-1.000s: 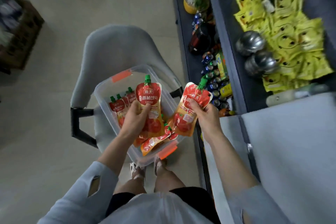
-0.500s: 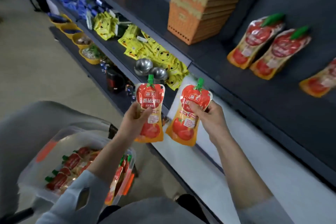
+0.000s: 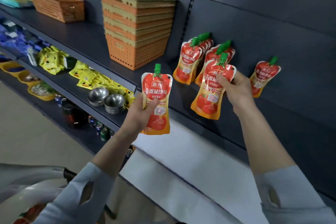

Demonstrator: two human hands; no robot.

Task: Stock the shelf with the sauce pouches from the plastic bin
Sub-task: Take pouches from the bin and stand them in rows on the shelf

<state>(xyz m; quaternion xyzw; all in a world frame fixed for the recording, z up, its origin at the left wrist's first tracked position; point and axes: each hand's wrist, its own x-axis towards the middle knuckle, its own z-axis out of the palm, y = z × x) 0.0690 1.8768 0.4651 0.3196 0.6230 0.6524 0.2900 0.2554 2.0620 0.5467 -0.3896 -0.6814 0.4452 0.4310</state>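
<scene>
Each hand was clamped on one sauce pouch, the right hand (image 3: 234, 90) holding its pouch (image 3: 211, 92) over the shelf (image 3: 183, 96), the left hand (image 3: 141, 112) holding its pouch (image 3: 157, 100) short of it.

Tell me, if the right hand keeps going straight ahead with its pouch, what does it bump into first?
Probably the middle row of pouches leaning on the shelf. The right hand holds its pouch just in front of them, though depth is hard to judge.

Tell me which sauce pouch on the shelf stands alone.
The far-right pouch, leaning on the back panel beyond the right hand; the other shelved pouches stand in rows.
</scene>
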